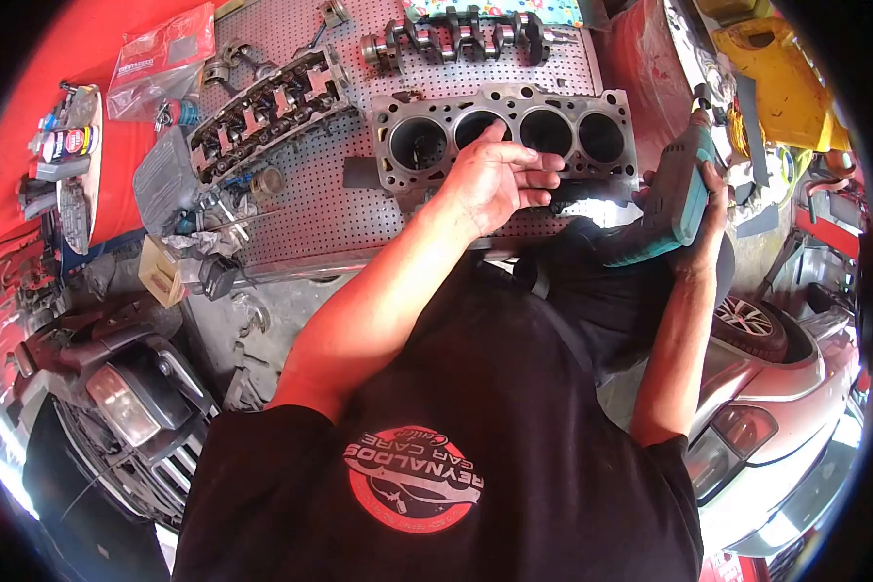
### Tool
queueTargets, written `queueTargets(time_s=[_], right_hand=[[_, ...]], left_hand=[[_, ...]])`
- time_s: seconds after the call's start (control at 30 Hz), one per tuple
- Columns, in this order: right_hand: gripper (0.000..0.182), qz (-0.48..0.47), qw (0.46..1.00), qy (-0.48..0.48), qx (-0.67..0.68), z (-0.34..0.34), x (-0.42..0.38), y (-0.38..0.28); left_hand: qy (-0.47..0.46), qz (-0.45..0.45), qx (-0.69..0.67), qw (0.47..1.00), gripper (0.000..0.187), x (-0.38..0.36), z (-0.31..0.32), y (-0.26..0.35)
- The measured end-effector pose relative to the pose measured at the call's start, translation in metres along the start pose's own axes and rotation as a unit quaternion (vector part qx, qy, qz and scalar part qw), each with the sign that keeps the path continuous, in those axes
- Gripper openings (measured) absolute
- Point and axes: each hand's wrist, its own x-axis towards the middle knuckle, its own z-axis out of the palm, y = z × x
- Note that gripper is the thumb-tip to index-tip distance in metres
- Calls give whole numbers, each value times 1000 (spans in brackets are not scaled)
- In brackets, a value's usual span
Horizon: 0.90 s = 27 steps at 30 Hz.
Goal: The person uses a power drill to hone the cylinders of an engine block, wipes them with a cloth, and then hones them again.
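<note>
My left hand (500, 181) hovers over the front of the engine block (504, 102), palm partly turned up and fingers loosely apart, with nothing in it. Its fingers overlap the second and third cylinder bores in this view. Right of the block, my right hand (712, 209) is wrapped round a teal and black power drill (684, 184). The drill's chuck end points away from me, past the block's right end. Four round bores run along the block's flat top face, dark inside.
The block lies on a perforated metal bench (301, 209). Behind it rests a crankshaft (466, 37); to its left are a cylinder head (267, 116), pistons and a plastic bag (162, 60). A yellow container (781, 82) stands right. Cars flank me on both sides.
</note>
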Motion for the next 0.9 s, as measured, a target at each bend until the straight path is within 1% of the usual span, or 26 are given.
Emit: queueTargets(time_s=[0.07, 0.1, 0.17, 0.27, 0.37, 0.47, 0.57, 0.67, 0.77, 0.87, 0.9], right_hand=[[70, -7, 1000, 9, -2, 2, 0, -1], [72, -9, 1000, 5, -4, 2, 0, -2], [76, -13, 1000, -4, -8, 2, 1, -2], [76, -8, 1000, -14, -17, 0, 2, -2], [76, -10, 1000, -17, -15, 2, 2, -2], [72, -9, 1000, 4, -14, 4, 2, -1], [73, -5, 1000, 8, -11, 2, 4, -1], [74, -8, 1000, 18, -14, -2, 7, 1], [76, -21, 999, 35, -20, 0, 7, 2], [77, -12, 999, 15, -33, -3, 7, 1], [77, -17, 999, 4, -43, -4, 7, -1]], left_hand=[[-4, 1, 8, 1000, 34, -2, 1, 0], [0, 2, 8, 1000, 39, -2, 2, 0], [9, 4, 7, 1000, 52, -4, 3, -2], [-4, 9, 18, 1000, 80, -9, 6, 0], [-20, 5, 11, 1000, 98, -8, -2, -4], [-1, 14, 22, 1000, 100, -7, -1, -6], [6, 16, 20, 1000, 103, -2, -1, -6], [22, 21, 42, 999, 100, -8, 7, -5], [42, 22, 55, 997, 91, -15, 10, -5], [-38, 13, 64, 997, 78, -23, -4, -8], [-26, -10, 109, 994, 71, -31, -1, -10]])
